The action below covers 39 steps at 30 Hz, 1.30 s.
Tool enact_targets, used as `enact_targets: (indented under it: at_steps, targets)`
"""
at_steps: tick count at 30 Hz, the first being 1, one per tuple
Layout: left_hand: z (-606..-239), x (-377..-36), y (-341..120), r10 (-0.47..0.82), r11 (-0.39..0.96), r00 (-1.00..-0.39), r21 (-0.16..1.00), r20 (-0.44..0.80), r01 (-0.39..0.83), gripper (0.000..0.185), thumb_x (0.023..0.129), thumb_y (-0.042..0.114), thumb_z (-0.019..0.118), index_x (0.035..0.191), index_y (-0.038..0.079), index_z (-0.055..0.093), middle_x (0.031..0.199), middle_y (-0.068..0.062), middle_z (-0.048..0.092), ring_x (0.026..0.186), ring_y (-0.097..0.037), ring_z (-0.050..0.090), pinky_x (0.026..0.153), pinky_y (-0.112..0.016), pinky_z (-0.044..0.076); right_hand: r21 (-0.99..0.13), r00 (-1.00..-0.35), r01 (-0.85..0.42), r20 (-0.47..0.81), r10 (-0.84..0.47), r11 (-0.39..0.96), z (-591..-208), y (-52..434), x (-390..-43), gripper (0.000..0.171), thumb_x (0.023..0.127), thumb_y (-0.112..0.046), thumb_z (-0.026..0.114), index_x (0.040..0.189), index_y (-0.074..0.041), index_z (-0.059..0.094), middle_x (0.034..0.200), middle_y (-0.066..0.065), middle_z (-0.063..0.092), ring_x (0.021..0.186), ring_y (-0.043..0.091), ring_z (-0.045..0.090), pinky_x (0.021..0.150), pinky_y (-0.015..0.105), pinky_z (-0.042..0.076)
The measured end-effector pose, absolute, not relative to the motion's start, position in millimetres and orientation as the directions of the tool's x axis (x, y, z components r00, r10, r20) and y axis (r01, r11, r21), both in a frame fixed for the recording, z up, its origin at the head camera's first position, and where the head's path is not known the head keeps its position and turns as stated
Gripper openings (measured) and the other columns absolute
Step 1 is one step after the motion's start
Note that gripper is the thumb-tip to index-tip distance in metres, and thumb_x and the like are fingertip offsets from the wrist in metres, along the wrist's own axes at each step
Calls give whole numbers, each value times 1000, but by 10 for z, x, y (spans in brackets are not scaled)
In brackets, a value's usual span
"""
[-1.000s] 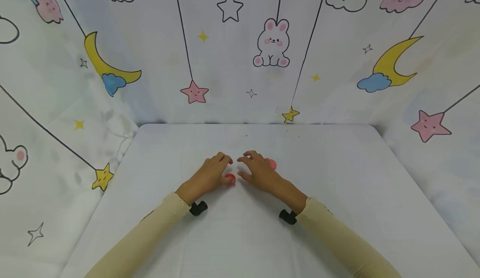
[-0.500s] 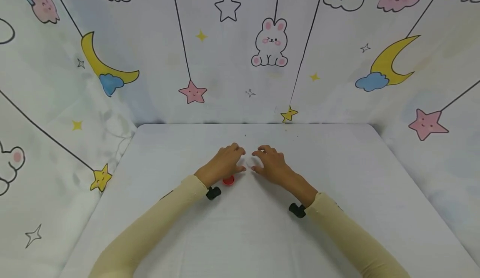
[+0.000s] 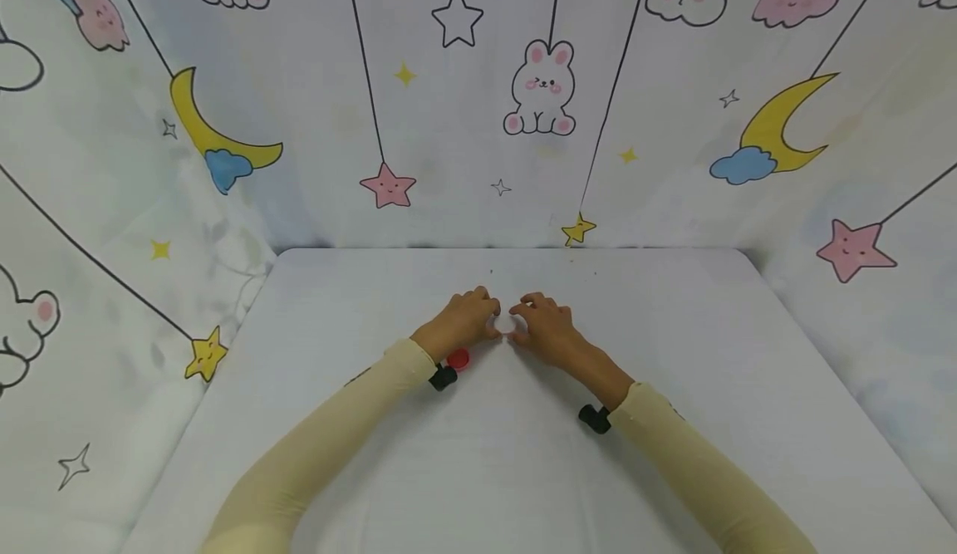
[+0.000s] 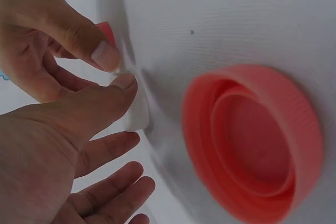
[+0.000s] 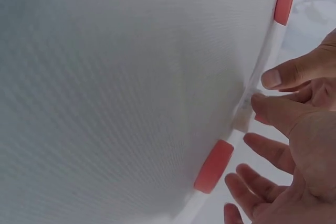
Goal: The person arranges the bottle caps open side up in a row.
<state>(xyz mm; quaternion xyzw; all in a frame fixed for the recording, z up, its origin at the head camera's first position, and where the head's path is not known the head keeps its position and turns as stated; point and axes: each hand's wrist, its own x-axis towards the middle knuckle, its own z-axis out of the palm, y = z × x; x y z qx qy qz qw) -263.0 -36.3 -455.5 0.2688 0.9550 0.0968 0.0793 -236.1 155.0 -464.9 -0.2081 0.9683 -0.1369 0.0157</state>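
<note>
A white round cap (image 3: pixel 505 323) lies on the table between both hands. My left hand (image 3: pixel 465 319) curls thumb and fingers round its left side, with the thumb tip touching it in the left wrist view. From the right, my right hand (image 3: pixel 550 331) curls round the same white cap, thumb on its near edge. A red screw cap (image 4: pixel 257 140), hollow side showing, lies beside the left wrist. In the right wrist view another red cap (image 5: pixel 213 166) lies near my right fingers. Something red (image 5: pixel 261 120) shows partly behind those fingers, mostly hidden.
The table (image 3: pixel 493 471) has a white cover. A cloth backdrop (image 3: pixel 449 122) with printed moons, stars and a rabbit stands behind it and along the sides. Black wrist cameras (image 3: pixel 443 377) sit below each wrist.
My left hand has moved right and away from the red cap, up to the white cap. My right hand shifted slightly right, uncovering the white cap and hiding the red one beside it.
</note>
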Motion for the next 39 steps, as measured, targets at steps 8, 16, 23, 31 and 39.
enact_targets:
  at_steps: [8, 16, 23, 31, 39]
  targets:
    - [-4587, -2632, -355, 530, 838, -842, 219, -104, 500, 45, 95, 36, 80, 131, 10, 70, 132, -13, 61, 121, -31, 63, 106, -50, 49, -285, -918, -380, 4, -395, 880, -4618, 1517, -2347, 41, 98, -28, 78, 134, -10, 70, 147, 18, 55, 132, 41, 55, 102, 64, 45]
    - [-4594, -2651, -351, 542, 831, -836, 204, -86, 517, 42, 95, 35, 80, 129, 11, 71, 131, -13, 62, 120, -30, 63, 105, -49, 50, -288, -928, -348, -31, -372, 892, -4619, 1460, -2378, 44, 98, -29, 78, 136, -10, 69, 147, 17, 54, 136, 39, 52, 106, 65, 42]
    - [-4602, -2639, -365, 552, 824, -830, 204, -77, 529, 41, 96, 34, 79, 128, 11, 70, 129, -13, 62, 119, -30, 64, 104, -50, 51, -283, -928, -347, -39, -372, 894, -4641, 1454, -2407, 45, 97, -30, 79, 135, -9, 69, 147, 17, 55, 135, 38, 53, 106, 66, 43]
    - [-4613, -2650, -370, 557, 821, -828, 200, -74, 534, 42, 96, 34, 79, 129, 11, 69, 129, -13, 62, 120, -30, 64, 104, -51, 51, -276, -931, -330, -64, -360, 903, -4649, 1429, -2424, 45, 98, -30, 78, 138, -11, 69, 148, 16, 54, 136, 38, 51, 107, 65, 42]
    - [-4590, -2629, -401, 555, 815, -830, 237, -57, 529, 41, 95, 33, 80, 127, 10, 70, 130, -14, 62, 120, -31, 64, 105, -52, 50, -300, -921, -362, -30, -388, 883, -4616, 1456, -2406, 44, 98, -31, 78, 135, -9, 71, 147, 17, 54, 135, 39, 53, 105, 64, 43]
